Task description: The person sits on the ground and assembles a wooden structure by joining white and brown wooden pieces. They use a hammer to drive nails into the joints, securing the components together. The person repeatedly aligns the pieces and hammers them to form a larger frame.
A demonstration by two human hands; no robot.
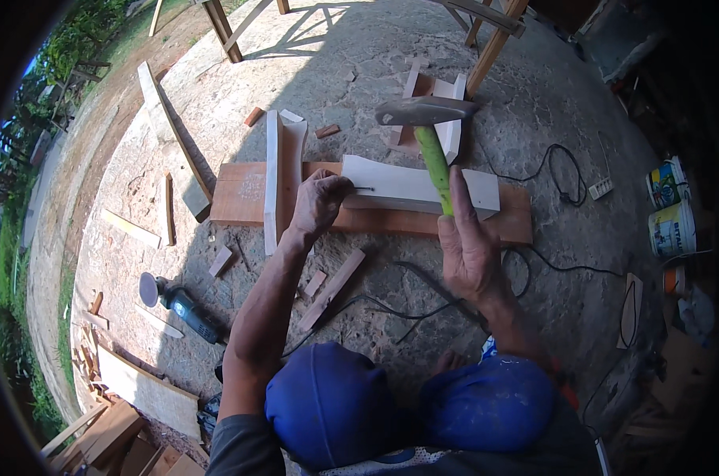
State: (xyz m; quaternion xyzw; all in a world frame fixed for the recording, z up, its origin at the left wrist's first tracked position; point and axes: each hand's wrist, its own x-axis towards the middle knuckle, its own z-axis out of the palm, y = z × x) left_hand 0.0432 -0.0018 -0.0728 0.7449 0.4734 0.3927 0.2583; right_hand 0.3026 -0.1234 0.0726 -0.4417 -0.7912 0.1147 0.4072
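My left hand (321,198) is closed in a pinch on a thin dark nail (365,189), which sticks out to the right of the fingers. This hand is over the left end of a pale board (423,184), beside a pale upright wooden piece (274,178). Both pieces rest on a thick reddish-brown plank (236,190). My right hand (472,258) grips a hammer (433,151) by its bright green handle. The dark metal head is raised beyond the far edge of the pale board. The nail's point is hidden by my left fingers.
An angle grinder (186,311) lies on the concrete floor at the left. Black cables (423,313) run across the floor near my knees. Beyond the plank sits a wooden assembly (458,139). Buckets (672,226) stand at the right, wood offcuts (105,428) at the lower left.
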